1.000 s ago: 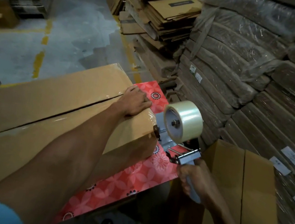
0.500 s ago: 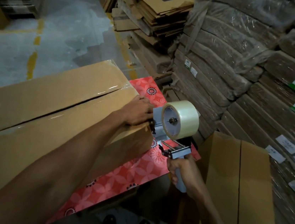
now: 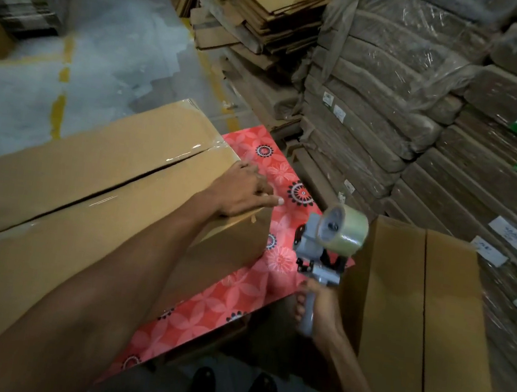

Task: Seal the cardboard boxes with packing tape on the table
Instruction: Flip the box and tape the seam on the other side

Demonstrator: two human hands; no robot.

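Observation:
A large brown cardboard box (image 3: 65, 191) lies on a table covered in a red flowered cloth (image 3: 232, 290). Clear tape shines along its centre seam and over its right end. My left hand (image 3: 244, 191) rests flat on the box's top right corner, fingers straight and reaching past the edge. My right hand (image 3: 318, 310) grips the grey handle of a tape dispenser (image 3: 329, 243) with a roll of clear tape, held upright in the air to the right of the box, apart from it.
A flattened brown box (image 3: 413, 329) stands upright at my right, close to the dispenser. Wrapped bundles of cardboard (image 3: 425, 102) are stacked high behind it. Loose flat cartons (image 3: 263, 10) pile up at the back. Grey floor with yellow lines (image 3: 63, 80) lies beyond the table.
The dispenser has come away from the box's right end and moved right and down. My left hand has flattened on the box corner, with its fingers stretched out.

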